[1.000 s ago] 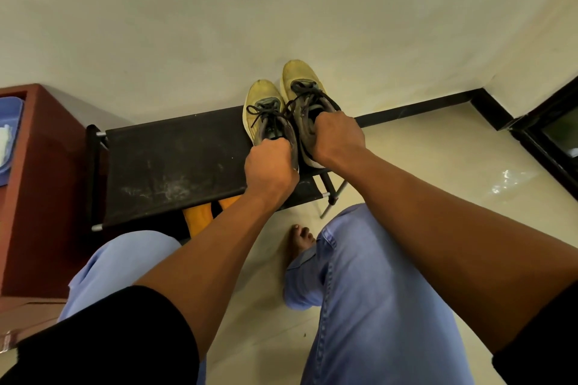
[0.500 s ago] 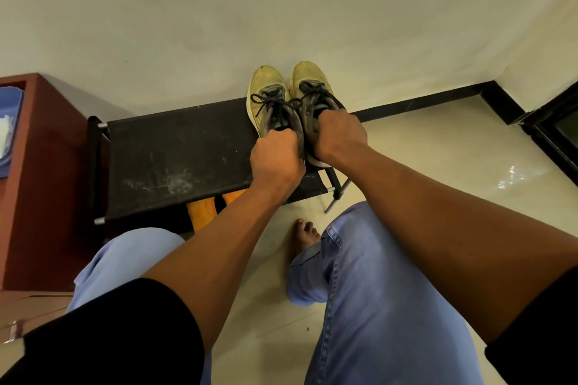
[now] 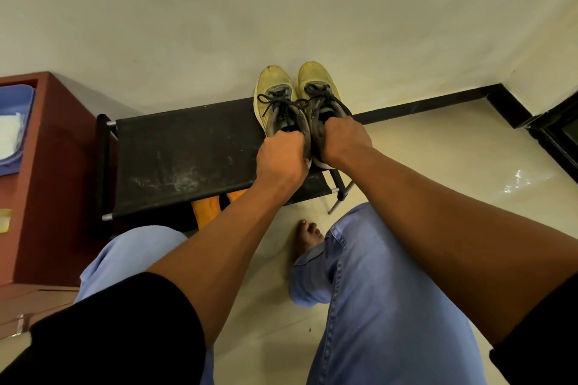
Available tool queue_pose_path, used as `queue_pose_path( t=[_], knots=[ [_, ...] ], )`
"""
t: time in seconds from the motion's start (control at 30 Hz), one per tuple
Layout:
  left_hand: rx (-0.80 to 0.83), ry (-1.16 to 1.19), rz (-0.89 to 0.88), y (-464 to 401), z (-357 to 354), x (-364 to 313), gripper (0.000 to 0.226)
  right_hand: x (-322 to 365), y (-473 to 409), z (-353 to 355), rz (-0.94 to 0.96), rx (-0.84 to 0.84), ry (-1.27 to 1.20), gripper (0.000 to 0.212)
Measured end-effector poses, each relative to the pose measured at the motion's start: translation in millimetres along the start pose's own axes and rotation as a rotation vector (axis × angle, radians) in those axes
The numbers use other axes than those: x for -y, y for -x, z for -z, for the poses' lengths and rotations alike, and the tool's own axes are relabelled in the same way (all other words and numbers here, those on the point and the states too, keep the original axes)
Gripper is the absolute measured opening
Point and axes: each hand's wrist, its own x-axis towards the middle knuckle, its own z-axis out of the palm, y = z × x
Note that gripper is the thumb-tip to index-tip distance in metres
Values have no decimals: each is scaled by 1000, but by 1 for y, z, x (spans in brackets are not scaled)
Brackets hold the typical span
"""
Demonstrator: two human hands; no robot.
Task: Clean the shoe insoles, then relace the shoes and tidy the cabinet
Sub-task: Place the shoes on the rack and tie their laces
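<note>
Item: pair of yellow sneakers, dark laces threaded.
Location: right end of the black fabric shoe rack (image 3: 187, 150), side by side and touching, toes to the wall, heels toward the person; long axes run straight away from the body.
Left sneaker (image 3: 275, 94): left hand (image 3: 281, 159) curled over its heel collar, gripping the rim.
Right sneaker (image 3: 316, 84): right hand (image 3: 342, 142) curled over its heel likewise; fingertips hidden inside the opening.
Governing relation: each hand sits at the near end of its own shoe, so any push or pull would likely run along the shoe's length.
Adjacent: brown cabinet (image 3: 53, 184) left of the rack; orange item (image 3: 208, 211) beneath.
</note>
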Motion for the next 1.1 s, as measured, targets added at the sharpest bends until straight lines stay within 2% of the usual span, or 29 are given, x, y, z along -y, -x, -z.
queue_pose_path(
  t=[0.27, 0.43, 0.63, 0.8, 0.93, 1.1],
  knots=[
    [38, 86, 14, 12, 8, 7, 31, 4, 9, 3, -21, 34, 50, 30],
    [-32, -12, -6, 21, 17, 9, 35, 14, 16, 10, 16, -96, 141, 32],
    [-113, -62, 12, 32, 41, 22, 33, 32, 31, 18, 139, -243, 74, 24],
    [-130, -134, 58, 53, 75, 50, 35, 64, 48, 22, 281, -343, 3, 27],
    [-128, -200, 134, 80, 114, 81, 41, 102, 67, 28, 384, -339, -51, 33],
    [-174, -193, 235, 148, 171, 133, 34, 177, 103, 37, 579, -278, -103, 32]
  ],
)
